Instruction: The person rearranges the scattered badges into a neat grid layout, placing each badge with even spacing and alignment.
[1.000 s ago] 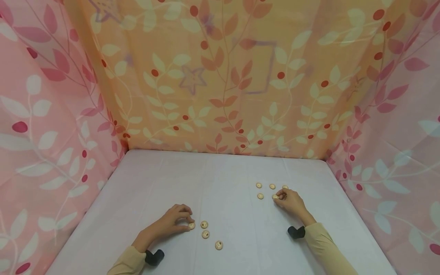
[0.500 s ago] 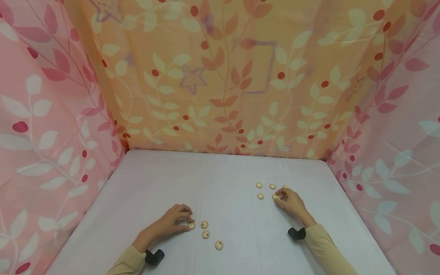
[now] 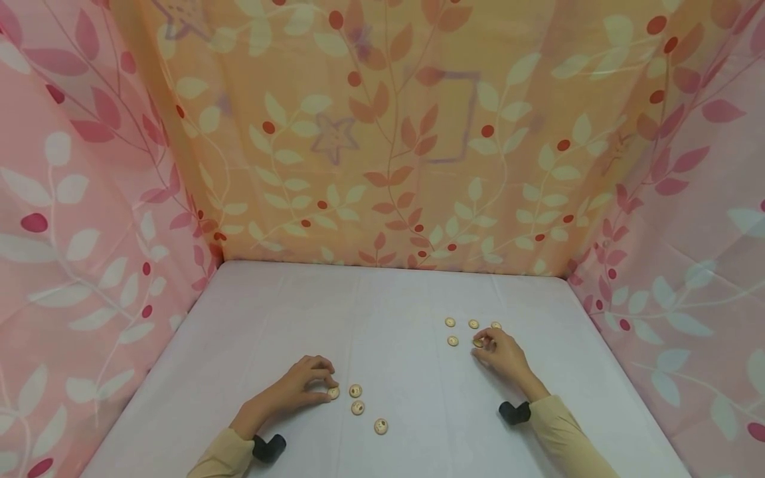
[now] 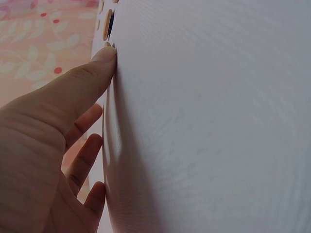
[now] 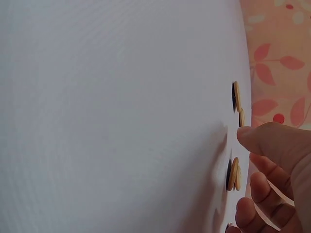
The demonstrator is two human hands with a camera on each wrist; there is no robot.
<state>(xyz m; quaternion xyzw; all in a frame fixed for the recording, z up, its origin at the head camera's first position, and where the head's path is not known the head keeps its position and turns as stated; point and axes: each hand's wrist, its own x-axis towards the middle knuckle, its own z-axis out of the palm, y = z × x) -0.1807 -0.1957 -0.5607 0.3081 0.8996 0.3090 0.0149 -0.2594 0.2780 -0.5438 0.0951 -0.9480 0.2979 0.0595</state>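
At the left centre of the white table (image 3: 406, 378), my left hand (image 3: 295, 385) pinches a small round wooden disc (image 3: 333, 393) between thumb and index finger. In the left wrist view that hand's thumb (image 4: 73, 90) lies along the table, its tip at the disc's edge. Farther right, my right hand (image 3: 502, 355) is over another wooden disc (image 3: 477, 343), its fingertips right above it. The right wrist view shows the right thumb (image 5: 272, 141) straight and apart from the other fingers, with a disc (image 5: 233, 174) standing in the gap. Part of the right disc is covered by fingers.
Beside the left hand lie a dark-marked disc (image 3: 355, 391), a second disc (image 3: 357, 407) and a third disc (image 3: 380, 426). Several more sit near the right hand, such as the back-left disc (image 3: 450, 322). Floral curtains (image 3: 382, 133) enclose the table on three sides.
My right hand has shifted slightly to the left and its thumb has come off the disc's edge toward the near side. The left hand and the discs stay where they were.
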